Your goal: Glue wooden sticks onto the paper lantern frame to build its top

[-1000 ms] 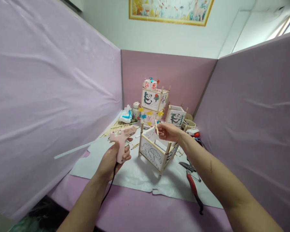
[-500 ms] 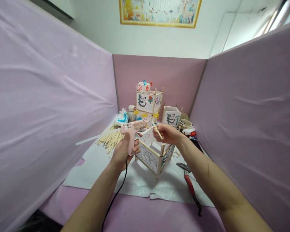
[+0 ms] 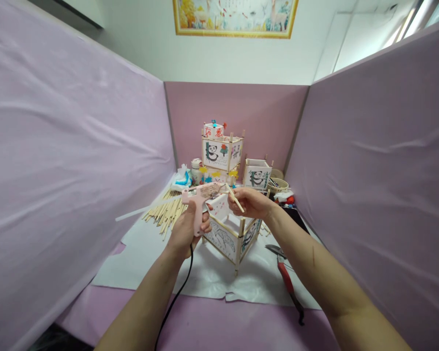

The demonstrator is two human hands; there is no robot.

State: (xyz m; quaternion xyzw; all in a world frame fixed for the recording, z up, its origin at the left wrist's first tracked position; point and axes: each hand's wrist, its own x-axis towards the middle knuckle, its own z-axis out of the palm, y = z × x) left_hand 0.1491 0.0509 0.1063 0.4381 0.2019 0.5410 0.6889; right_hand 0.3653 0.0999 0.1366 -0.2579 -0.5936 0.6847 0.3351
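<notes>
Clock directions here are from the middle of the drawn-on box frame, 12 being away from the person.

Nearest is a pair of red-handled pruners point(image 3: 286, 279) at 4 o'clock, lying on the white sheet point(image 3: 131, 273), handles toward the person, so my guess is it's parked for an easy grab. A black cord point(image 3: 184, 284) drops off toward 7, hanging below the grip where it looks out of the way.

Left hand point(image 3: 183, 231), at 9, is wrapped round the handle of a pink glue gun point(image 3: 197, 207), probably to keep fingers by the trigger; can't tell if it's squeezed. A long glue stick point(image 3: 142, 210) pokes out the back toward 9.

Right hand point(image 3: 251, 202), at 1, has its fingers pinched together on a short wooden stick point(image 3: 235, 198), tilted, upper end right at the nozzle. Holding it that way seems to leave the end bare and the fingertips off the hot bit. Touching or a hair apart? Can't tell.

Both are up above the box frame point(image 3: 223, 236), which stands upright on its corner posts, a corner facing the person.

Further back, a pile of loose sticks point(image 3: 168, 214) sits at 10, likely pushed aside to free up working room. Then a stacked tower point(image 3: 215, 152) at 12, a smaller panda box point(image 3: 257, 176) at 1, and the pink partition point(image 3: 270, 112) behind everything.
</notes>
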